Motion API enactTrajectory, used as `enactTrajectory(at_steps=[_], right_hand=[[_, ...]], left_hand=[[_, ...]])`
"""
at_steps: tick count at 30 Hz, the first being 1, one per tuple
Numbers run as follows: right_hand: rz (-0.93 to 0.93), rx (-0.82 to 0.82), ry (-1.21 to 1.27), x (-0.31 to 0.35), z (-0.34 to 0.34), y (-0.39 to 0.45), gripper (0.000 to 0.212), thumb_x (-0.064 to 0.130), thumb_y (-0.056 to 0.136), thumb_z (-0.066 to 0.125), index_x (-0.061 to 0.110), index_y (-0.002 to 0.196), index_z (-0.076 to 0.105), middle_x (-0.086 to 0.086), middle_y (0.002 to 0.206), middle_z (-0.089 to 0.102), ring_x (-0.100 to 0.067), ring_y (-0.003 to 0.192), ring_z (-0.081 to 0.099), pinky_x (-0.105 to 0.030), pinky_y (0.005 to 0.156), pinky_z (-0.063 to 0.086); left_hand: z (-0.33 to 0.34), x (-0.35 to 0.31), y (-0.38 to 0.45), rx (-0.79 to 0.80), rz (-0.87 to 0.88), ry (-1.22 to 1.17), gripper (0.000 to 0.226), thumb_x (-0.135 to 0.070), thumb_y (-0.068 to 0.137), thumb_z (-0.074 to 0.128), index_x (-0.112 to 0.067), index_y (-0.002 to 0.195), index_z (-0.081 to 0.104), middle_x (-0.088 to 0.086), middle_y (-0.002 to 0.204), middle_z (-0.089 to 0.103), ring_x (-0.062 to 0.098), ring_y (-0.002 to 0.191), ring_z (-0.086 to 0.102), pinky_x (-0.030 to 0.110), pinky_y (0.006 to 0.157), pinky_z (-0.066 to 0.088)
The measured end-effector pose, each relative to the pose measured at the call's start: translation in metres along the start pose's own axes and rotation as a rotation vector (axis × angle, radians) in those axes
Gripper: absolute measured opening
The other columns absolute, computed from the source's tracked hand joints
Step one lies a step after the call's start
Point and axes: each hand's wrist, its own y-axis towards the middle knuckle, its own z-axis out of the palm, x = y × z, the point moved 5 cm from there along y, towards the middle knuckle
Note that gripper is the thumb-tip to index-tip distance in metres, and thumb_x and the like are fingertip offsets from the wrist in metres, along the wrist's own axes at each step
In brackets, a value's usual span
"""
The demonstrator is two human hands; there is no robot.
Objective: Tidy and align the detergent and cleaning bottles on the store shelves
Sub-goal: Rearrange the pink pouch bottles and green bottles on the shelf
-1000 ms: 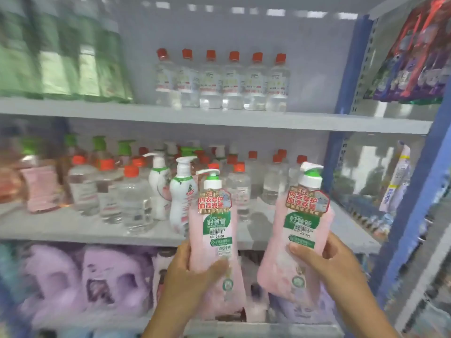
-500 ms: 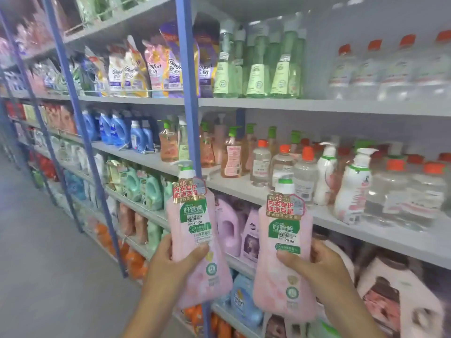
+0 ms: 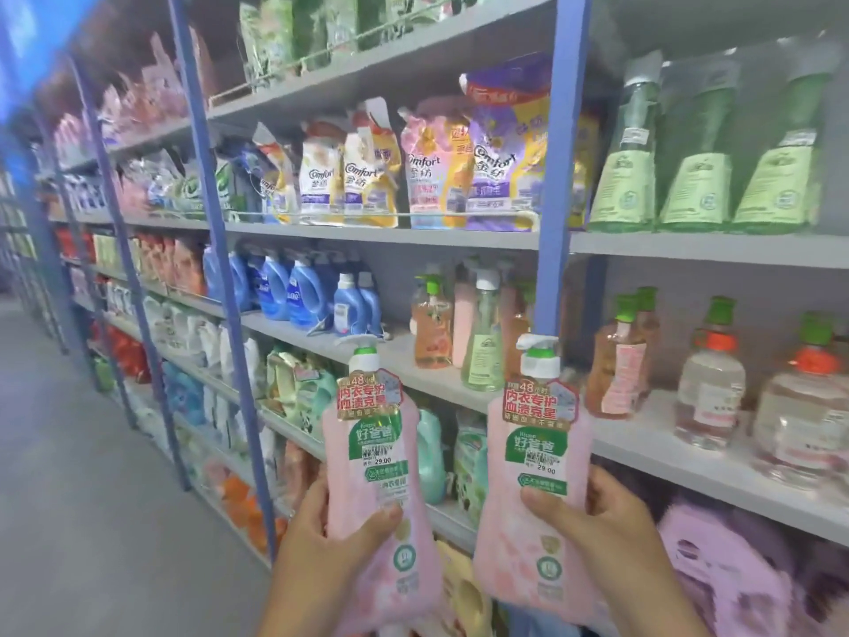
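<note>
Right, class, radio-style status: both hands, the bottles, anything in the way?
Left hand gripping one pink pump bottle. Right hand gripping a second pink pump bottle. Both upright, off the grey shelf. Blue upright post behind the right bottle.

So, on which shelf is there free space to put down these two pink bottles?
The middle shelf has a bare grey patch between the small blue bottles and the orange pump bottle. A bare front strip runs before the clear bottles. The Comfort pouches shelf is crowded. Both hands, left and right, hold pink bottles.
</note>
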Motion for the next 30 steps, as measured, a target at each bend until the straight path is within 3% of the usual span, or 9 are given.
enactTrajectory(at_steps=[3, 7, 12, 16, 18, 21, 24, 28, 30], right_hand=[[0.011, -0.015, 0.004, -0.008, 0.031, 0.032, 0.049, 0.026, 0.051, 0.094, 0.022, 0.098, 0.081, 0.001, 0.094, 0.082, -0.020, 0.084, 0.079, -0.041, 0.080, 0.060], [-0.018, -0.019, -0.005, -0.016, 0.065, 0.082, 0.045, 0.023, 0.052, 0.095, 0.035, 0.092, 0.080, 0.000, 0.092, 0.082, -0.019, 0.083, 0.079, -0.038, 0.075, 0.059], [-0.110, -0.024, -0.006, -0.021, 0.101, 0.163, 0.045, 0.008, 0.065, 0.093, 0.041, 0.092, 0.079, 0.002, 0.090, 0.081, -0.014, 0.080, 0.079, -0.021, 0.061, 0.059], [-0.138, -0.037, 0.008, -0.019, 0.128, 0.223, 0.043, 0.008, 0.070, 0.090, 0.040, 0.095, 0.077, 0.004, 0.093, 0.081, -0.017, 0.082, 0.079, -0.028, 0.062, 0.062], [-0.132, -0.056, 0.007, -0.020, 0.139, 0.248, 0.040, 0.006, 0.071, 0.090, 0.033, 0.098, 0.078, 0.004, 0.094, 0.081, -0.018, 0.083, 0.079, -0.032, 0.063, 0.064], [-0.131, -0.103, -0.020, -0.024, 0.151, 0.273, 0.044, 0.004, 0.071, 0.090, 0.028, 0.105, 0.075, 0.005, 0.095, 0.081, -0.016, 0.083, 0.079, -0.032, 0.063, 0.064], [-0.142, -0.176, -0.058, -0.027, 0.155, 0.287, 0.043, 0.005, 0.069, 0.090, 0.026, 0.104, 0.077, 0.004, 0.094, 0.081, -0.013, 0.084, 0.078, -0.023, 0.062, 0.061], [-0.153, -0.351, -0.146, -0.026, 0.154, 0.287, 0.044, -0.001, 0.067, 0.090, 0.023, 0.101, 0.078, 0.004, 0.087, 0.081, -0.009, 0.075, 0.077, -0.016, 0.054, 0.056], [-0.146, -0.467, -0.200, -0.022, 0.148, 0.279, 0.046, -0.004, 0.065, 0.091, 0.024, 0.099, 0.079, 0.003, 0.085, 0.081, -0.009, 0.073, 0.077, -0.017, 0.054, 0.056]], left_hand=[[-0.011, 0.002, 0.043, 0.002, 0.025, 0.041, 0.081, -0.056, 0.038, 0.092, -0.032, 0.112, 0.069, -0.012, 0.099, 0.079, 0.010, 0.087, 0.077, 0.034, 0.074, 0.060], [-0.010, 0.003, 0.104, 0.027, 0.052, 0.057, 0.081, -0.054, 0.042, 0.098, -0.034, 0.114, 0.068, -0.015, 0.102, 0.079, 0.007, 0.092, 0.076, 0.037, 0.083, 0.059], [-0.007, 0.005, 0.199, 0.004, 0.116, 0.084, 0.054, -0.027, 0.060, 0.097, -0.030, 0.106, 0.068, -0.013, 0.093, 0.079, 0.008, 0.081, 0.076, 0.021, 0.061, 0.057], [-0.004, -0.002, 0.269, -0.025, 0.185, 0.099, 0.063, -0.051, 0.040, 0.095, -0.042, 0.097, 0.068, -0.015, 0.092, 0.079, 0.008, 0.082, 0.075, 0.035, 0.073, 0.057], [0.000, -0.005, 0.302, -0.016, 0.219, 0.099, 0.059, -0.048, 0.043, 0.093, -0.048, 0.095, 0.066, -0.013, 0.094, 0.079, 0.011, 0.085, 0.075, 0.042, 0.079, 0.058], [0.008, -0.001, 0.349, 0.001, 0.249, 0.097, 0.056, -0.033, 0.056, 0.100, -0.052, 0.094, 0.065, -0.016, 0.092, 0.078, 0.008, 0.083, 0.074, 0.039, 0.075, 0.058], [0.020, 0.007, 0.393, 0.053, 0.249, 0.054, 0.059, -0.048, 0.043, 0.097, -0.051, 0.093, 0.065, -0.016, 0.091, 0.078, 0.005, 0.081, 0.073, 0.036, 0.073, 0.056], [0.039, 0.023, 0.444, 0.176, 0.267, 0.042, 0.052, -0.020, 0.061, 0.097, -0.049, 0.091, 0.066, -0.019, 0.090, 0.077, -0.001, 0.076, 0.071, 0.032, 0.070, 0.053], [0.048, 0.031, 0.468, 0.244, 0.273, 0.053, 0.049, -0.016, 0.063, 0.096, -0.042, 0.092, 0.067, -0.023, 0.090, 0.076, -0.006, 0.075, 0.069, 0.026, 0.068, 0.052]])
